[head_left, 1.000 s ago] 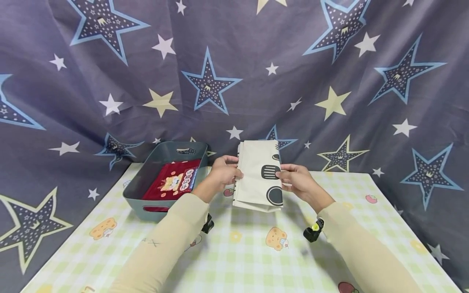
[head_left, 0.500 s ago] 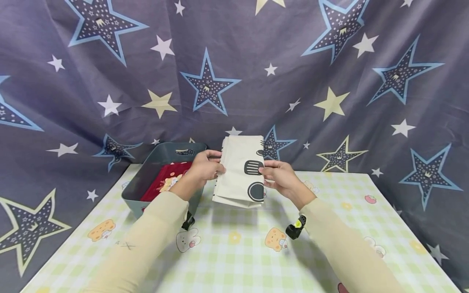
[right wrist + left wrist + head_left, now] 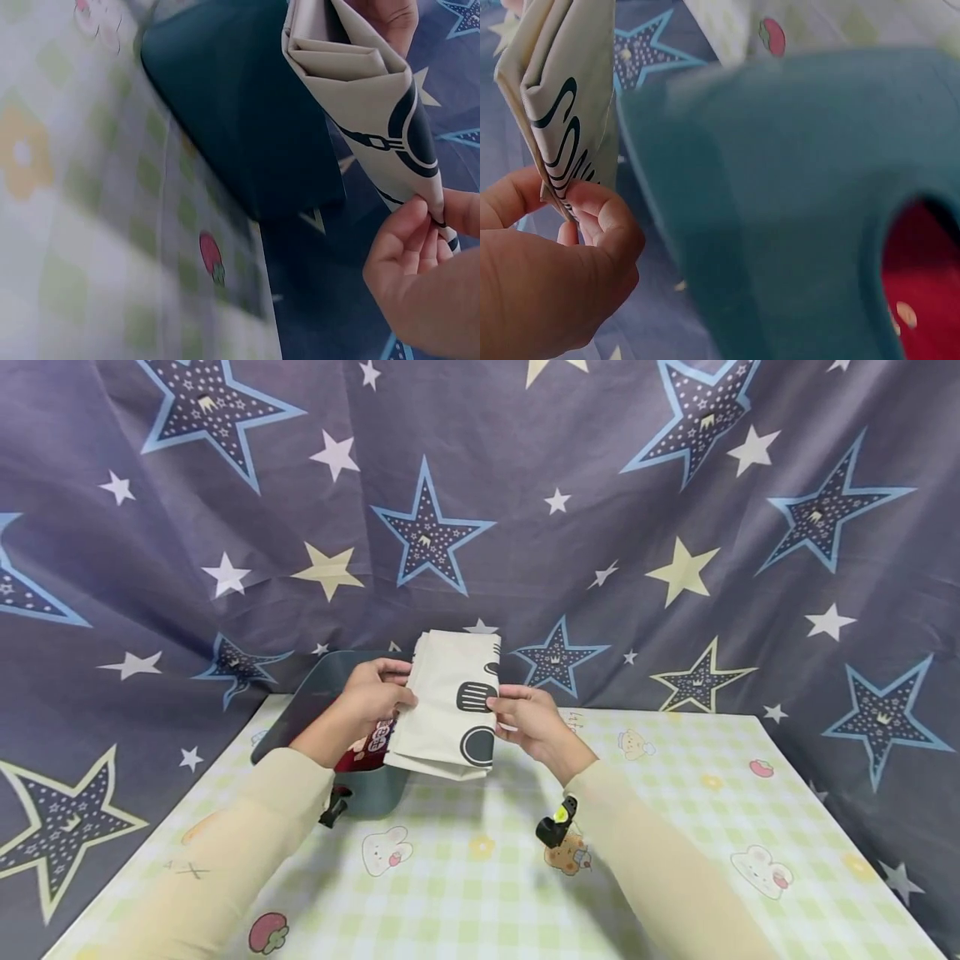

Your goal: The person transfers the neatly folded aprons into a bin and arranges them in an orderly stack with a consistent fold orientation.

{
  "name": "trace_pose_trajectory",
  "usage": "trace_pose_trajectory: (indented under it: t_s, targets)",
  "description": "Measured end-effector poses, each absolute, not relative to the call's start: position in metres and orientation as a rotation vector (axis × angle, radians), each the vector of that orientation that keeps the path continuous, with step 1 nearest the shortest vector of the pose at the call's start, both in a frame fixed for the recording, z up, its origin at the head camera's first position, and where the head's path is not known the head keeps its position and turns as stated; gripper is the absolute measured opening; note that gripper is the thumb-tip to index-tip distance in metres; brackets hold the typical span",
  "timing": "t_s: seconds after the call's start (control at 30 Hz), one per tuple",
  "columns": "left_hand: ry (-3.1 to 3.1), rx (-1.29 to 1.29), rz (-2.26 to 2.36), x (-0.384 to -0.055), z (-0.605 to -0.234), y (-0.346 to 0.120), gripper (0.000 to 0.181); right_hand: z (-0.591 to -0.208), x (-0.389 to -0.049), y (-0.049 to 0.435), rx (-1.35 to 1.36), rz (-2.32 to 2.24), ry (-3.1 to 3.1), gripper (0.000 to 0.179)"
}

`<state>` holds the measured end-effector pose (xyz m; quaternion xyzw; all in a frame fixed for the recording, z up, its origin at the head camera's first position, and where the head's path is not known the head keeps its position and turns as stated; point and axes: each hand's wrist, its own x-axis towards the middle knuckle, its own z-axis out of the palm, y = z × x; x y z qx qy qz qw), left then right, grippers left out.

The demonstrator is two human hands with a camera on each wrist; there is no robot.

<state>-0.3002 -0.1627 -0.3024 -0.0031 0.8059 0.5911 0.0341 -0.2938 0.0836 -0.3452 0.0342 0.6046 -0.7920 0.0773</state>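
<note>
A folded cream cloth (image 3: 442,710), printed with a dark spatula and round pan shapes, is held up above the table. My left hand (image 3: 375,697) pinches its left edge between thumb and fingers. On the opposite edge, my right hand (image 3: 534,720) pinches it the same way. The right wrist view shows the stacked folds at the near end of the cloth (image 3: 367,105). The cloth overlaps the right side of a blue-green plastic bin (image 3: 378,795) in the head view. Inside the bin lies a red folded fabric (image 3: 365,756), mostly hidden by my left arm and the cloth.
The bin stands at the back left of the table, with a handle hole in its wall (image 3: 780,165). A green-checked tablecloth (image 3: 465,902) covers the table. Behind it hangs a dark star-patterned curtain (image 3: 540,552).
Both hands have carried the folded cream cloth to the left and slightly up, from beside the bin to its right side. The bin has stayed in place.
</note>
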Motion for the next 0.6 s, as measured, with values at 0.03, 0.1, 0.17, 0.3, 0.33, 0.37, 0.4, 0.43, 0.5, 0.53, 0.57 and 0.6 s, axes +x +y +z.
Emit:
trace_pose_trajectory:
  t_s: [0.03, 0.1, 0.17, 0.3, 0.33, 0.37, 0.4, 0.43, 0.5, 0.53, 0.57, 0.6]
  targets:
    - [2.478, -0.007, 1.820, -0.300, -0.301, -0.167, 0.062, -0.345, -0.294, 0.079, 0.104, -2.381, 1.803, 0.027]
    - [2.483, -0.011, 1.821, -0.299, -0.299, -0.176, 0.061, -0.345, -0.294, 0.070, 0.104, -2.393, 1.782, 0.028]
    - [2.480, -0.010, 1.824, -0.297, -0.297, -0.184, 0.061, -0.345, -0.294, 0.061, 0.102, -2.406, 1.762, 0.028]
    - [2.486, -0.003, 1.810, -0.293, -0.292, -0.200, 0.061, -0.344, -0.292, 0.045, 0.112, -2.427, 1.720, 0.028]
    - [2.488, 0.001, 1.812, -0.292, -0.290, -0.204, 0.061, -0.343, -0.292, 0.041, 0.116, -2.434, 1.710, 0.027]
    - [2.495, 0.004, 1.811, -0.291, -0.289, -0.208, 0.061, -0.342, -0.292, 0.037, 0.122, -2.444, 1.701, 0.027]
    - [2.501, 0.008, 1.809, -0.291, -0.287, -0.211, 0.061, -0.340, -0.292, 0.033, 0.128, -2.450, 1.690, 0.026]
    - [2.506, 0.010, 1.811, -0.290, -0.286, -0.215, 0.061, -0.338, -0.293, 0.029, 0.131, -2.456, 1.683, 0.026]
    - [2.513, 0.010, 1.815, -0.289, -0.284, -0.221, 0.061, -0.334, -0.294, 0.022, 0.140, -2.464, 1.669, 0.024]
    - [2.513, 0.011, 1.814, -0.289, -0.283, -0.224, 0.061, -0.332, -0.294, 0.019, 0.146, -2.466, 1.665, 0.024]
    - [2.513, 0.010, 1.813, -0.289, -0.282, -0.226, 0.061, -0.330, -0.295, 0.015, 0.156, -2.467, 1.660, 0.023]
    - [2.511, 0.009, 1.817, -0.290, -0.282, -0.229, 0.062, -0.328, -0.296, 0.012, 0.167, -2.468, 1.650, 0.023]
